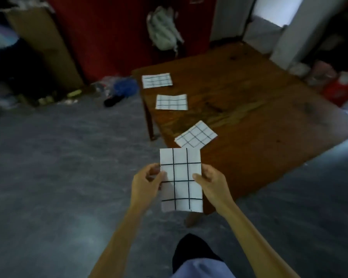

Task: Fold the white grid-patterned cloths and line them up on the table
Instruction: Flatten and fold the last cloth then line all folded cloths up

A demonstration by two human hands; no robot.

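Note:
I hold a folded white grid-patterned cloth (180, 179) upright in the air, just short of the table's near corner. My left hand (147, 182) pinches its left edge and my right hand (209, 180) pinches its right edge, thumbs on the front. Three more folded grid cloths lie along the left side of the brown wooden table (249, 109): a far cloth (157, 80), a middle cloth (171, 102) and a near cloth (195, 134) that sits turned at an angle.
Grey concrete floor spreads to the left and below. Clutter lies on the floor by the red wall, including a blue bag (125, 87) and a dark shoe (114, 101). A pale backpack (165, 29) hangs behind the table. Red items (338, 87) sit at the right.

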